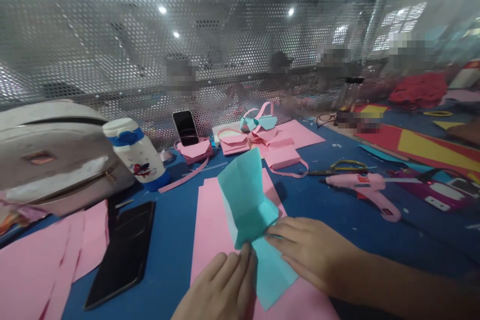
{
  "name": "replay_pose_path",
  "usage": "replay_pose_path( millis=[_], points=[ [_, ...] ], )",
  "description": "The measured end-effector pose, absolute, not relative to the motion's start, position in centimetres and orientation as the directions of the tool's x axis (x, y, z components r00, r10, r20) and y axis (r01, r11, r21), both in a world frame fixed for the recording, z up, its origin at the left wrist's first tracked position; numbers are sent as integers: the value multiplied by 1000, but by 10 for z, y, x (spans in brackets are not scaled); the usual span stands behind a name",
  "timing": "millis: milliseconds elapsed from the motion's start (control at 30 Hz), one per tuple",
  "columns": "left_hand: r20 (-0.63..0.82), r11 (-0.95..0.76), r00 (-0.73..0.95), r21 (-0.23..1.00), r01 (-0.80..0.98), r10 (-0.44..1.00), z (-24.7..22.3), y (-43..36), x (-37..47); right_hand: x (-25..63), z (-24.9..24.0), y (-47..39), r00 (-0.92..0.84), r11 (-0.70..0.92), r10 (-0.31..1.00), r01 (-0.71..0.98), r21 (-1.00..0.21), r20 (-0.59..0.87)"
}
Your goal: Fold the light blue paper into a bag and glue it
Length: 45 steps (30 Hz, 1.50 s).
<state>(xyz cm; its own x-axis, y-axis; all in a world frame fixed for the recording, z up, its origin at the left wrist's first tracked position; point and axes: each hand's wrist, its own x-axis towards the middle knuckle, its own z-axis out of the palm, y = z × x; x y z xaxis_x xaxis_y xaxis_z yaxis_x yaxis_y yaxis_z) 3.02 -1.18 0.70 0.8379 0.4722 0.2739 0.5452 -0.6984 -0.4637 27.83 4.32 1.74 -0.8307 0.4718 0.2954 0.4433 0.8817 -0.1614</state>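
Note:
A turquoise sheet of paper (245, 195) is creased across its middle, its far half standing up and its near half lying on pink paper (204, 220). A small side flap shows on the right of the raised half. My left hand (223, 285) is closed on the left end of the crease, fingertips pressed together with the thumb partly hidden. From the right, my right hand (313, 250) lies across the paper's right edge near the crease, fingers stretched out and slightly apart. Behind the sheet sit small pink paper bags (287, 155) with strap handles.
A pink glue gun (369, 187) and scissors (341, 166) lie to the right. On the left are a dark tablet-like slab (122, 255), a white-and-blue bottle (137, 155), a backpack (56, 155) and cut pink sheets (33, 265). A phone (185, 127) leans near the perforated metal screen (225, 40).

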Motion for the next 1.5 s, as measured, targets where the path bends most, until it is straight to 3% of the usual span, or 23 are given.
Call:
replay_pose_path(
  millis=[367, 500, 567, 700, 800, 1033, 1300, 1500],
  points=[
    [168, -736, 813, -351, 578, 558, 0, -5, 49, 279, 27, 48, -857, 890, 444, 388, -241, 262],
    [197, -738, 812, -343, 582, 549, 0, -2, 50, 282, 32, 52, -836, 876, 474, 418, -241, 274],
    [246, -728, 817, -372, 576, 521, 1, -2, 51, 280, 35, 54, -822, 853, 522, 500, -149, 227],
    [312, -705, 820, -418, 573, 481, -1, -1, 54, 270, 33, 57, -779, 768, 627, 617, 174, -4],
    [311, -714, 824, -411, 566, 474, -5, -1, 52, 261, 28, 58, -725, 710, 685, 644, 285, -71],
    [266, -732, 835, -400, 551, 483, -15, 2, 47, 247, 31, 66, -654, 661, 745, 700, 270, -131],
    [223, -675, 825, -486, 555, 519, -8, -3, 52, 258, 41, 60, -828, 833, 545, 518, 193, -132],
    [274, -619, 801, -520, 589, 532, -11, -12, 51, 262, 38, 59, -836, 830, 541, 513, 217, -91]
  ],
)
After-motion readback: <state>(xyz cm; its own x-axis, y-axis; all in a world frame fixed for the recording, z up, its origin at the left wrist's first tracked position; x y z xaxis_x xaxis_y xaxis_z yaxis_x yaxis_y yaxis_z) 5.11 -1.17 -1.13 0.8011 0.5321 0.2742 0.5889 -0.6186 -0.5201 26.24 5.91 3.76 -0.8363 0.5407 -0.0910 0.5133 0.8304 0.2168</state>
